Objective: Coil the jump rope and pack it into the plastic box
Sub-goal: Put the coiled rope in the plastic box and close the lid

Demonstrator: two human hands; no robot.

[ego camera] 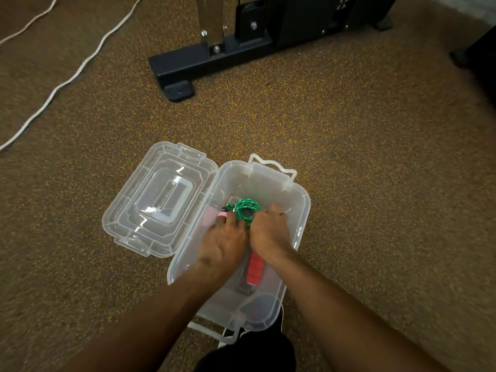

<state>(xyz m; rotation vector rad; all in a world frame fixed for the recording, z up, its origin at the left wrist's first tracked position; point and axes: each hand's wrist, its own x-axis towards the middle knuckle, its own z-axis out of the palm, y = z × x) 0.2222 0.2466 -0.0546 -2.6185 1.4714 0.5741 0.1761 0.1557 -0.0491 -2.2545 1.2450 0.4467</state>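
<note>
A clear plastic box (302,210) stands open on the carpet, its lid (158,200) lying flat to the left. Inside the box lies the jump rope, its green cord (245,208) wound into a small coil. One red handle (254,269) lies along the box floor between my wrists. A pink handle end (222,214) shows at the left wall. My left hand (224,244) and my right hand (268,232) are both inside the box, side by side, fingers pressed on the near edge of the coil. The fingertips are partly hidden by the cord.
A black machine base (212,60) with a rubber foot stands on the carpet beyond the box. A white cable (67,81) snakes across the floor at the far left. My dark-clothed knee (249,353) is at the bottom edge, beside the box's near handle.
</note>
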